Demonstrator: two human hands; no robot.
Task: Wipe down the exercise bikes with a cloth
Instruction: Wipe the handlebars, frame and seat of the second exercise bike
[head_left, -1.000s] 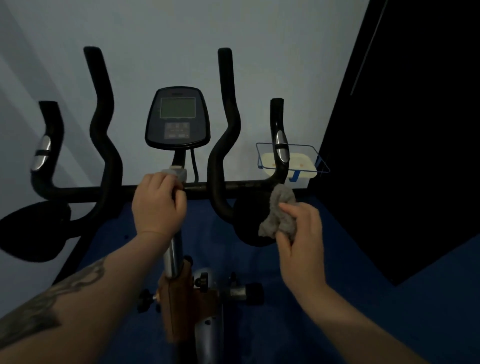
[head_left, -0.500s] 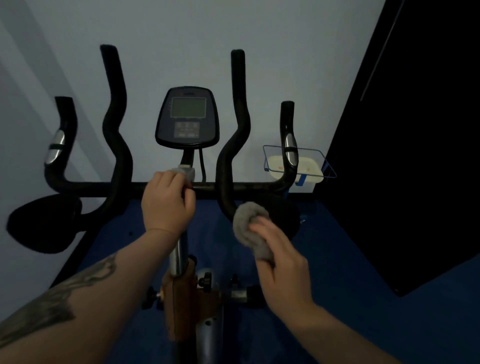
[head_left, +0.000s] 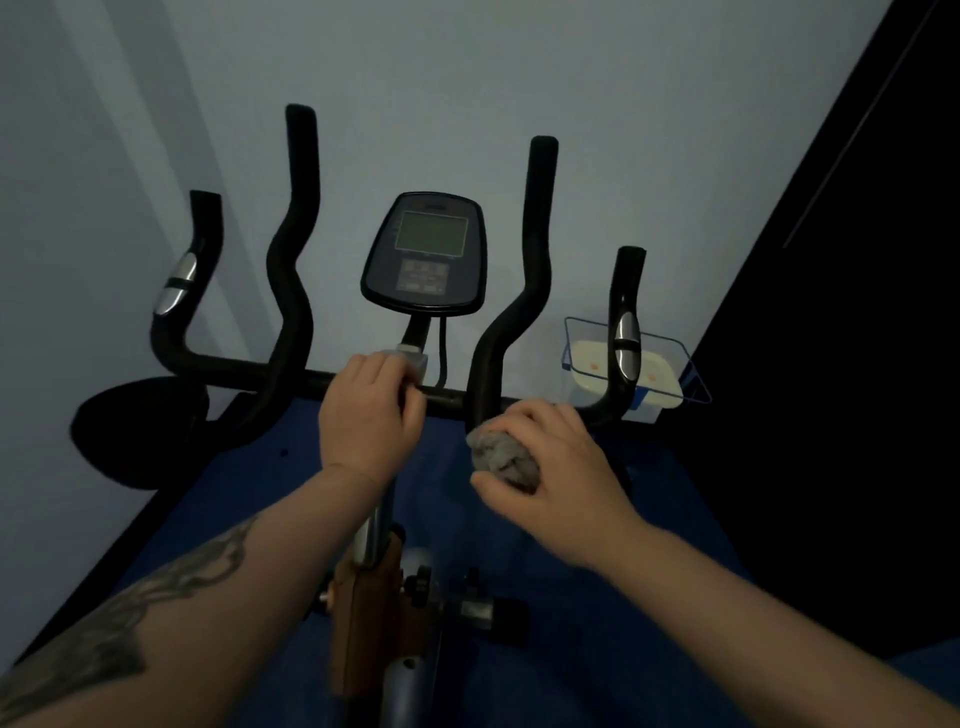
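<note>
With the left hand (head_left: 366, 415) gripping the handlebar (head_left: 291, 376) centre to steady the bike, keep the right hand (head_left: 550, 462) fingers closed around the bunched cloth (head_left: 501, 457) at 5 o'clock of the console (head_left: 426, 254), pressing it fully round the bar's curve.

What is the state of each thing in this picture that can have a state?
left hand: grips the centre of the handlebar.
right hand: holds the cloth against the handlebar.
grey cloth: bunched into a wad.
handlebar: grips point upward.
console: screen shows no readable figures.
clear container: on the floor by the wall, with a pale thing inside.
</note>
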